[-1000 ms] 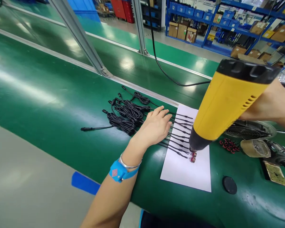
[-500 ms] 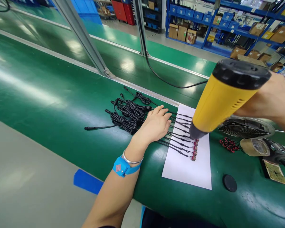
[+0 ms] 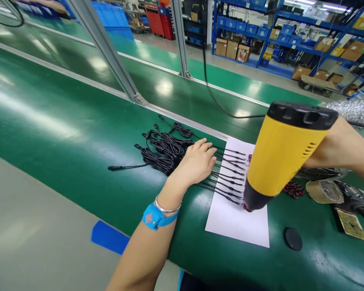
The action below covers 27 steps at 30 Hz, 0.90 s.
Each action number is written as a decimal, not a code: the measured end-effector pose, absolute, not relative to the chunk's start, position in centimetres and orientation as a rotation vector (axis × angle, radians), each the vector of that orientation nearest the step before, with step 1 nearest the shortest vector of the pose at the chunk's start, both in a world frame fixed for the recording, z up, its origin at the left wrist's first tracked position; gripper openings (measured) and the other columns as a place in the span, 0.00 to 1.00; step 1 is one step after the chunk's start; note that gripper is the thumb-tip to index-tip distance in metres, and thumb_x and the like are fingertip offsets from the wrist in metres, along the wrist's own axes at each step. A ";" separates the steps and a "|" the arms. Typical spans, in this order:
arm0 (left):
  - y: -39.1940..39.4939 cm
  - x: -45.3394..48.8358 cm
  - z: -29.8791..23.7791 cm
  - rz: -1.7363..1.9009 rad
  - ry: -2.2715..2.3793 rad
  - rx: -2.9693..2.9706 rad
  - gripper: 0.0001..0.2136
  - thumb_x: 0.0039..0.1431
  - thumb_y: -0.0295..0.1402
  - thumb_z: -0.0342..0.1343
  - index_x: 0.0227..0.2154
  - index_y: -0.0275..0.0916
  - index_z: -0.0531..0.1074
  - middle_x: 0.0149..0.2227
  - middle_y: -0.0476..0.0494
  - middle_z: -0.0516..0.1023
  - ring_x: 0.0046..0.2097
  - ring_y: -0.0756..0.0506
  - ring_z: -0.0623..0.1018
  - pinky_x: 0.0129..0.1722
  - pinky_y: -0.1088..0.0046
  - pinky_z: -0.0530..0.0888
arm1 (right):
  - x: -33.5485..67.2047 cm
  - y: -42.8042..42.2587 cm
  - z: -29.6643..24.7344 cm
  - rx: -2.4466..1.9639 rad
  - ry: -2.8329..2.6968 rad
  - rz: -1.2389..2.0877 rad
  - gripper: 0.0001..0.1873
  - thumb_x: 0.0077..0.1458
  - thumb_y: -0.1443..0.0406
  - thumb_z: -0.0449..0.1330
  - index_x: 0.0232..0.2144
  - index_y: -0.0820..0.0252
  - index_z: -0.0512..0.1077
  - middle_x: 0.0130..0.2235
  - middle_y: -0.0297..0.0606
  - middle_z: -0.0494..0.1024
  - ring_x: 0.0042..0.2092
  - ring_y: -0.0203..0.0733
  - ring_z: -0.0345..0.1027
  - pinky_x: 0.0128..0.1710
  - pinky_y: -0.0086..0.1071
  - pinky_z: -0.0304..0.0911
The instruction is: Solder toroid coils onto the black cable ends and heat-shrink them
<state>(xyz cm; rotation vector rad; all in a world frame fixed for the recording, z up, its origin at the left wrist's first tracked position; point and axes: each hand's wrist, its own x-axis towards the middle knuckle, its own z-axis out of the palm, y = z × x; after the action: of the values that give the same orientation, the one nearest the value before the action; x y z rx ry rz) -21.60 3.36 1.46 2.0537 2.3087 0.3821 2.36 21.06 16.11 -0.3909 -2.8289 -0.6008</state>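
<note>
My right hand (image 3: 327,147) grips a yellow and black heat gun (image 3: 285,153), its dark nozzle pointing down over the white paper (image 3: 236,226). Under the nozzle, small reddish parts sit at the wire ends, mostly hidden by the gun. My left hand (image 3: 199,161) lies flat, fingers spread, on a row of black cables (image 3: 227,188) whose split ends reach across the paper. Left of that hand are the coiled cable bundles (image 3: 164,149). A blue wrist strap (image 3: 159,217) circles my left wrist.
Right of the paper are a pile of small red and black parts (image 3: 294,190), a tape roll (image 3: 324,191), a round black lid (image 3: 293,238) and a yellowish sponge in a holder (image 3: 351,223). A metal post (image 3: 109,52) rises from the bench behind.
The heat gun has moved toward me along the row, from the middle to the near end of the wire tips. My left hand stays on the cables.
</note>
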 end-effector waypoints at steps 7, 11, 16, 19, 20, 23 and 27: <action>3.5 -21.6 1.2 0.396 2.300 2.064 0.20 0.69 0.35 0.41 0.57 0.33 0.70 0.62 0.35 0.68 0.67 0.33 0.59 0.60 0.49 0.65 | 1.9 24.8 17.6 -0.708 -2.599 -1.189 0.20 0.51 0.50 0.53 0.24 0.61 0.67 0.27 0.41 0.73 0.34 0.41 0.66 0.33 0.36 0.51; 3.4 -21.9 1.2 0.427 2.308 2.046 0.20 0.69 0.35 0.42 0.57 0.33 0.70 0.62 0.33 0.68 0.67 0.33 0.59 0.60 0.48 0.66 | 1.3 26.2 18.3 -0.753 -2.566 -1.206 0.18 0.54 0.53 0.52 0.27 0.62 0.68 0.29 0.43 0.74 0.36 0.41 0.67 0.32 0.36 0.48; 3.4 -22.4 1.4 0.486 2.280 1.963 0.20 0.68 0.35 0.41 0.57 0.34 0.69 0.63 0.33 0.67 0.68 0.34 0.57 0.61 0.47 0.63 | 1.3 25.1 20.4 -0.775 -2.426 -1.046 0.21 0.55 0.51 0.53 0.37 0.63 0.73 0.38 0.46 0.77 0.42 0.46 0.69 0.35 0.37 0.53; 3.3 -22.3 1.6 0.499 2.310 1.949 0.19 0.68 0.34 0.43 0.56 0.35 0.70 0.62 0.34 0.69 0.67 0.35 0.59 0.61 0.48 0.62 | 1.4 23.9 22.1 -0.769 -2.229 -1.009 0.20 0.53 0.52 0.53 0.36 0.62 0.73 0.39 0.47 0.78 0.43 0.50 0.70 0.35 0.36 0.56; 3.2 -22.2 1.6 0.501 2.321 1.960 0.18 0.67 0.34 0.44 0.54 0.36 0.71 0.61 0.35 0.70 0.66 0.36 0.60 0.61 0.49 0.64 | 1.4 23.5 22.7 -0.749 -2.174 -0.988 0.20 0.52 0.52 0.54 0.36 0.61 0.74 0.38 0.47 0.78 0.42 0.51 0.71 0.34 0.37 0.57; 3.2 -22.2 1.6 0.528 2.353 1.980 0.18 0.66 0.35 0.46 0.53 0.38 0.73 0.59 0.37 0.72 0.65 0.37 0.63 0.60 0.53 0.66 | 0.5 22.3 24.3 -0.688 -2.073 -0.879 0.23 0.48 0.50 0.58 0.40 0.57 0.74 0.38 0.44 0.80 0.40 0.53 0.71 0.31 0.37 0.59; 2.9 -22.3 2.1 0.565 2.346 1.996 0.20 0.65 0.38 0.45 0.54 0.38 0.73 0.59 0.36 0.72 0.65 0.34 0.63 0.58 0.52 0.67 | -2.6 20.9 28.1 -0.762 -1.866 -0.848 0.21 0.48 0.49 0.63 0.38 0.55 0.75 0.35 0.41 0.80 0.40 0.55 0.73 0.29 0.37 0.59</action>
<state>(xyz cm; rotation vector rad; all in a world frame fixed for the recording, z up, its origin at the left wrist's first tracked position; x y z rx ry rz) -22.30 2.93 2.05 1.9961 2.3460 0.5654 -2.62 20.91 28.07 -0.7624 -1.8656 -0.8476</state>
